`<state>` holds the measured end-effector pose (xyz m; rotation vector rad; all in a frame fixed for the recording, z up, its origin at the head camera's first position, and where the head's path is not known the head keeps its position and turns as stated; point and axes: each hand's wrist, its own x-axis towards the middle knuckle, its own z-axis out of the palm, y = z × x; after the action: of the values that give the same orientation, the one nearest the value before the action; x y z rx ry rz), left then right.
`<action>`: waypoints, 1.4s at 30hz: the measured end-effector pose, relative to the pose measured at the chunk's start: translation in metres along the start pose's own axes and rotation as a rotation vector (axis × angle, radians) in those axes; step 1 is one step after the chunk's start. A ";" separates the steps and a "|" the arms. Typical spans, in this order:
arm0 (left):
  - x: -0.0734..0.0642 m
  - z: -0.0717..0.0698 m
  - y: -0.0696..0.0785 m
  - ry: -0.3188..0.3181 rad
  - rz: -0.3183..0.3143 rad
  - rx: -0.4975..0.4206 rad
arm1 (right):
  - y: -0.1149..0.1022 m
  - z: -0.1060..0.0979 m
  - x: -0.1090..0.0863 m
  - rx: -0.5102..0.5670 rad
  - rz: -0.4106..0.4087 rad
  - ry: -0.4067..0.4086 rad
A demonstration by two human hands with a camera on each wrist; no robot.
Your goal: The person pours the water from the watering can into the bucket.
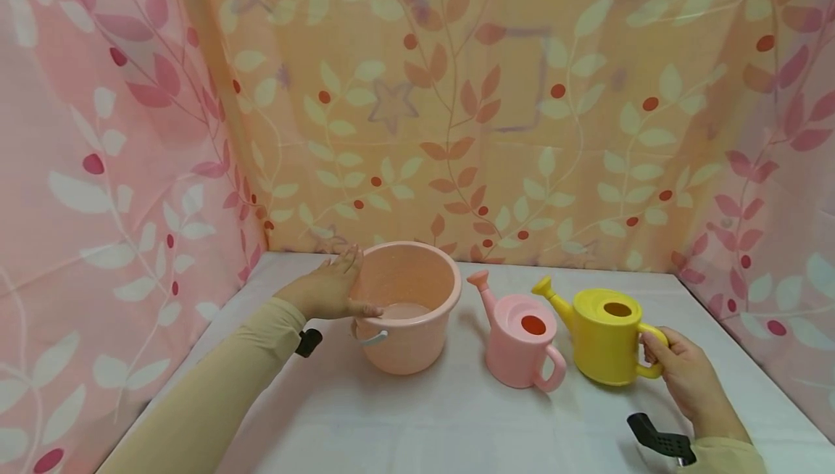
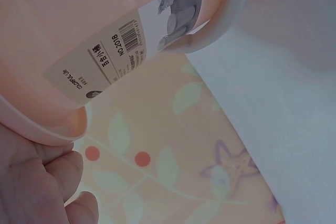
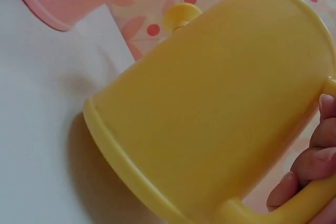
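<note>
On the left in the head view, a peach-pink bucket (image 1: 411,343) stands upright on the white tabletop. My left hand (image 1: 334,289) rests on its left rim, fingers stretched out and thumb lying across the near rim. The left wrist view shows the bucket's printed label (image 2: 105,61) and part of its pale handle (image 2: 220,24). Over on the right, my right hand (image 1: 685,369) grips the handle of a yellow watering can (image 1: 603,343), fingers curled through the loop. The can is upright, its spout pointing left.
Between the bucket and the yellow can stands a pink watering can (image 1: 515,351), spout to the left and handle to the right. Leaf-patterned cloth (image 1: 417,119) closes off the back and both sides of the white table (image 1: 391,423).
</note>
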<state>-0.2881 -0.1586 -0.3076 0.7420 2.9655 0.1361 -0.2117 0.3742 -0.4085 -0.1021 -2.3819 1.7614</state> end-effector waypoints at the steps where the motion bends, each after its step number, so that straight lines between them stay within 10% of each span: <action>1: -0.001 -0.001 0.000 0.000 -0.001 -0.002 | -0.001 0.001 0.000 0.007 -0.013 0.009; 18: -0.002 0.000 0.003 -0.014 -0.023 -0.014 | -0.063 0.018 -0.011 0.375 -0.306 0.218; 28: -0.003 -0.002 0.004 -0.013 -0.028 -0.007 | -0.101 0.023 -0.002 -0.202 -0.223 0.269; 42: -0.002 -0.003 0.003 -0.030 -0.028 -0.019 | -0.148 0.033 0.008 -0.297 -0.281 0.249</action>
<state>-0.2850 -0.1574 -0.3041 0.6945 2.9409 0.1501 -0.2178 0.3001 -0.2766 -0.0220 -2.3225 1.1929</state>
